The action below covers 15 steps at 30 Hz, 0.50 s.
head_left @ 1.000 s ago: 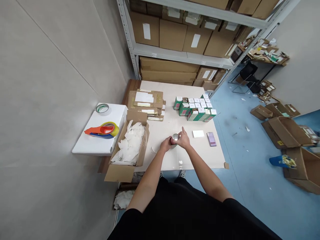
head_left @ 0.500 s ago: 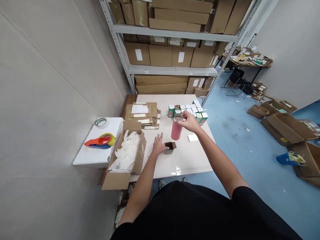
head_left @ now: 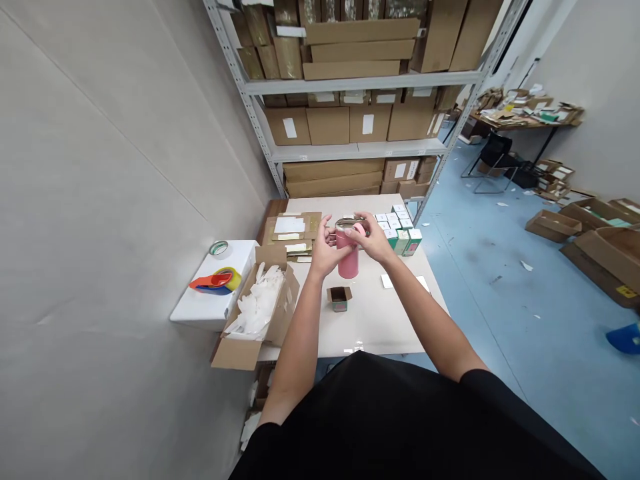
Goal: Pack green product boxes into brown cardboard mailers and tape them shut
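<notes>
**Holding the Pink Bottle Above the Table: Surroundings and Clearance**

Clock directions are taken from the bottle, with 12 o'clock pointing away from the person.

1. Hand state. The left hand (head_left: 327, 248) is wrapped round the body of the pink bottle (head_left: 348, 261). The right hand (head_left: 374, 241) is closed over its silver top. Both hands are clamped on the bottle, which is upright and raised clear of the white table (head_left: 385, 323), over its middle.

2. Surrounding items.
- 6 o'clock: a small open box (head_left: 339, 298) stands on the table just below the bottle, mouth upward, touching neither hand.
- 2 o'clock: a cluster of green-and-white boxes (head_left: 403, 233) stands close behind the right hand.
- 10 o'clock: a stack of flat cardboard (head_left: 291, 230) lies near the left hand.
- 8 o'clock: an open carton of white bags (head_left: 260, 308) hangs over the left table edge.
- 9 o'clock: beyond the carton, a white stand (head_left: 200, 313) carries a tape dispenser (head_left: 215, 280) and a tape roll (head_left: 219, 248).
- 4 o'clock: a white card (head_left: 387, 281) lies flat on the table.

3. Edges and open room. The wall (head_left: 100, 200) closes the left side. A shelving rack (head_left: 350, 83) loaded with cartons closes 12 o'clock, directly behind the table. The near table edge at 6 o'clock lies against the person's body. The tabletop between the small open box and that edge is bare. From 3 to 5 o'clock the blue floor (head_left: 500, 293) is open past the right table edge, with loose cartons well apart beyond it.
</notes>
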Tool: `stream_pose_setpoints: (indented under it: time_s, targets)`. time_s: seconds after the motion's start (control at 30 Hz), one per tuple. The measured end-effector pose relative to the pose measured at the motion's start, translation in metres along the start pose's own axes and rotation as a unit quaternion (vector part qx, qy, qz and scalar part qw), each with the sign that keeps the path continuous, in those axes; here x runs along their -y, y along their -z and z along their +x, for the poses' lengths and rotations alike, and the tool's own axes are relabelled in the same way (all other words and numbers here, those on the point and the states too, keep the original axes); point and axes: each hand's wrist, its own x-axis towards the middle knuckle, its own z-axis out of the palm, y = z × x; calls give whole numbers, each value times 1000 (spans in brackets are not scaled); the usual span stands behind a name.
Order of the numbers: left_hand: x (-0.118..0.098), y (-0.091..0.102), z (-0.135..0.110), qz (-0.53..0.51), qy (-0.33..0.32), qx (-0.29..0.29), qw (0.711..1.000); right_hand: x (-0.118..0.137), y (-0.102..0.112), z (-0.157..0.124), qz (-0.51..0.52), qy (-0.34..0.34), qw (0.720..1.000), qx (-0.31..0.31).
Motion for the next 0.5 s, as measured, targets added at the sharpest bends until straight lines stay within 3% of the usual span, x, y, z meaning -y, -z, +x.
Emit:
stream_pose_setpoints:
  time_s: [0.17,0.23,0.5]
  targets:
    - [-5,11,10,-58,9,1,998,-7,5,-25,153,-1,975,159]
    - [-9,9,11,-80,13,11,997,-8,1,-32,191,-17,964,184]
    - [-32,-16,16,-18,15,-42,999,-3,-6,-40,176,-25,984,32]
